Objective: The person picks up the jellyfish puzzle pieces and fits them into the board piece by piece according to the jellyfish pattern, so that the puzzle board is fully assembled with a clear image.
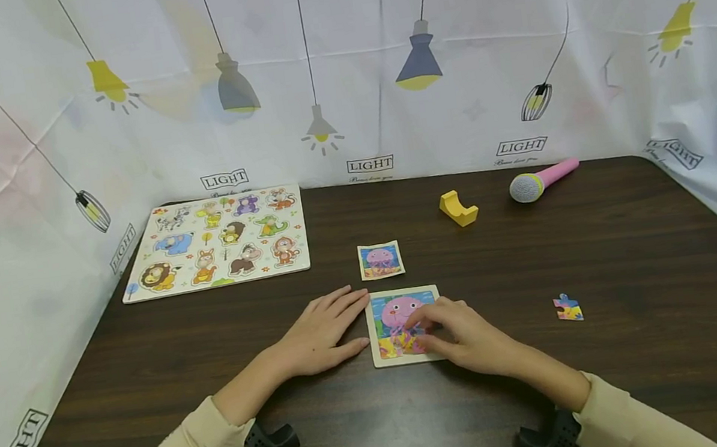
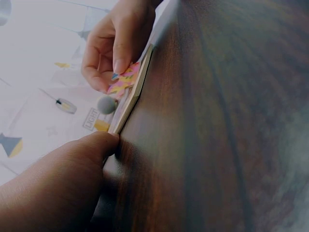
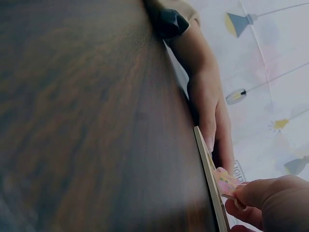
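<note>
A small square jigsaw tray [image 1: 410, 359] with a pink octopus-like picture lies on the table. My left hand [image 1: 322, 338] rests at its left side, fingers straight, with fingertips touching or very near the edge. Over the tray's lower right, my right hand [image 1: 464, 334] pinches a pink and yellow puzzle piece [image 3: 226, 182] between thumb and fingers. In the left wrist view that piece [image 2: 126, 77] is tilted, close above the tray. Part of the picture is hidden under the right fingers. A loose puzzle piece [image 1: 568, 307] lies apart to the right.
Just behind the tray lies a small picture card [image 1: 380, 260] with the same pink figure. A wooden animal puzzle board [image 1: 218, 242] lies at the back left. A yellow arch block [image 1: 459, 209] and a pink toy microphone [image 1: 543, 180] are at the back right.
</note>
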Motion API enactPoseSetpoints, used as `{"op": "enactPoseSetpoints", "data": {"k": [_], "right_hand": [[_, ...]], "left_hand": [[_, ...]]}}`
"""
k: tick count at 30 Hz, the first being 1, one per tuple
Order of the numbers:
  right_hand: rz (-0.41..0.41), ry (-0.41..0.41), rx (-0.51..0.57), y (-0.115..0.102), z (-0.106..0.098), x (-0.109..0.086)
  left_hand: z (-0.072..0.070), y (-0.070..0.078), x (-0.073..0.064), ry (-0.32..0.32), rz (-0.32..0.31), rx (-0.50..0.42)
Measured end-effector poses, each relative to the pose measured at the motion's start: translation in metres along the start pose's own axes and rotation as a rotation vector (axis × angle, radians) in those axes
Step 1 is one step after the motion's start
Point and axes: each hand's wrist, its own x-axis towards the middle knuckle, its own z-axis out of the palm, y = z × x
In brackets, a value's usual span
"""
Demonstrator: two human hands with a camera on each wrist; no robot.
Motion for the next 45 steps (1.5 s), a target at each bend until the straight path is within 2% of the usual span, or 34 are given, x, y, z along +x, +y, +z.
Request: {"op": "enactPoseSetpoints", "data": {"k": [13,28,45], "right_hand": [[-0.045,0.051,-0.068,-0.0015,0.0034,0.0024],[-0.074,0.060,-0.144,0.0000,0.0041,0.0013],[-0.049,0.097,-0.149,0.0027,-0.0046,-0.0068]], "left_hand": [[0.0009,-0.0026,0.0004,-0.003,-0.001,-0.004],[0.0008,-0.0020,0.0009,0.003,0.007,0.009],[0.0016,-0.0013,0.0002,0.006,0.010,0.011]]}}
